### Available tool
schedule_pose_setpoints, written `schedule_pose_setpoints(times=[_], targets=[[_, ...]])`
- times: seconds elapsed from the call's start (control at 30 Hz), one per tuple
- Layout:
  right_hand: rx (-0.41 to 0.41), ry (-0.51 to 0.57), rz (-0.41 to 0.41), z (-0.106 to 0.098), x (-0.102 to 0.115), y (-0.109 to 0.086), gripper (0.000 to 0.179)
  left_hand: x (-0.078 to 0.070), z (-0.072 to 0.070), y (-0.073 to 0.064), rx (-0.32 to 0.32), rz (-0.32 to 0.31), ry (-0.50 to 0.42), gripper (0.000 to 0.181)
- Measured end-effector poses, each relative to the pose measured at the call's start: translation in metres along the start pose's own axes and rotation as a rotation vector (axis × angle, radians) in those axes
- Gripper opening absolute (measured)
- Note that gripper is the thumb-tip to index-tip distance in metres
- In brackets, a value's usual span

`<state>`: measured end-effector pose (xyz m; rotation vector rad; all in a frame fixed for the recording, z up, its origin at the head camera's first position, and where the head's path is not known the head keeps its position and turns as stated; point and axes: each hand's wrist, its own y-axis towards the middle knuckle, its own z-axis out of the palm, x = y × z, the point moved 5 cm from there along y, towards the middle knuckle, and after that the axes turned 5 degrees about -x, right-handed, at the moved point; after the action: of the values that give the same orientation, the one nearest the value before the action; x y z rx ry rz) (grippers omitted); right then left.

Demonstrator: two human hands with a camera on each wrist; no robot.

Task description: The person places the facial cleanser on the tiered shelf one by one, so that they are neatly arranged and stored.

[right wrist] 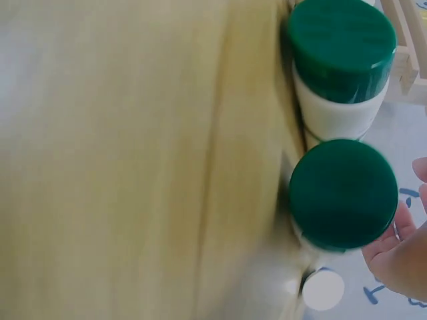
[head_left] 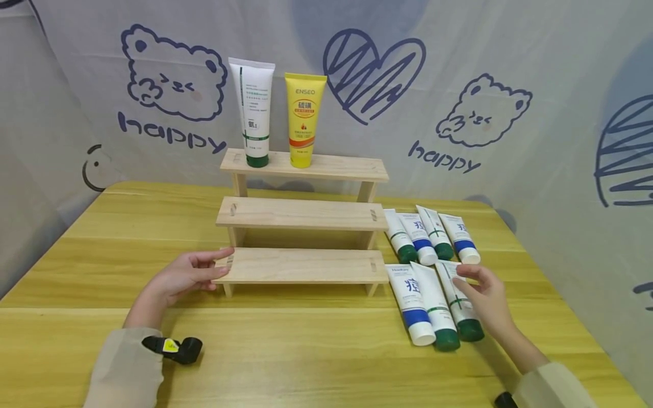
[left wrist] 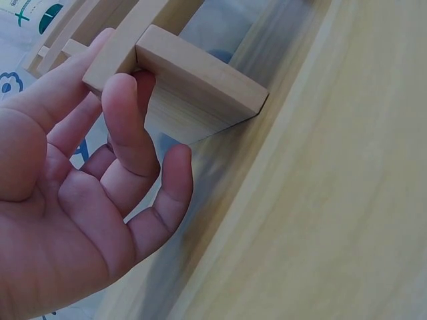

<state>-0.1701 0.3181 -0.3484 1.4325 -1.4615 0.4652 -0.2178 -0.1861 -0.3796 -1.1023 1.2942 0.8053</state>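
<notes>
At the left end of a three-tier wooden display rack [head_left: 306,265], my left hand [head_left: 189,276] grips the bottom step, thumb and fingers at its edge. The left wrist view shows the fingertips against the step's corner [left wrist: 110,67]. My right hand [head_left: 487,297] is over the right side of a white tube with a green cap [head_left: 463,309], its thumb and index fingertips apart and overlapping the tube's upper part. This tube lies on the table beside another green-capped tube [head_left: 437,306] and a blue-banded tube with a white cap [head_left: 410,300]. Its cap [right wrist: 343,193] hides part of the right hand in the right wrist view.
On the top step stand a white green-capped tube [head_left: 253,113] and a yellow tube [head_left: 304,119]. Behind the front row lie several more white tubes [head_left: 433,232], right of the rack. A patterned cloth [head_left: 285,34] hangs behind the wooden table [head_left: 285,351].
</notes>
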Motion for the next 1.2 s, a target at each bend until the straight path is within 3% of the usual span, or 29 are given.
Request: schedule_pose_setpoints(times=[0.17, 0.4, 0.57, 0.83, 1.2], targets=[[0.013, -0.060, 0.035, -0.006, -0.011, -0.002, 0.028, -0.001, 0.000, -0.001, 0.000, 0.004, 0.003, 0.057], [0.046, -0.172, 0.007, -0.011, -0.014, -0.002, 0.028, -0.001, 0.001, -0.002, -0.007, 0.006, 0.011, 0.057], [0.125, -0.197, 0.003, -0.012, -0.015, -0.001, 0.034, -0.002, 0.001, -0.002, -0.011, 0.004, 0.012, 0.058], [0.283, -0.207, 0.166, -0.011, -0.025, 0.000, 0.045, -0.001, 0.001, -0.001, -0.015, 0.003, 0.014, 0.058], [0.473, -0.212, 0.315, -0.008, -0.032, 0.002, 0.058, -0.001, 0.000, -0.001, -0.014, 0.006, 0.016, 0.058]])
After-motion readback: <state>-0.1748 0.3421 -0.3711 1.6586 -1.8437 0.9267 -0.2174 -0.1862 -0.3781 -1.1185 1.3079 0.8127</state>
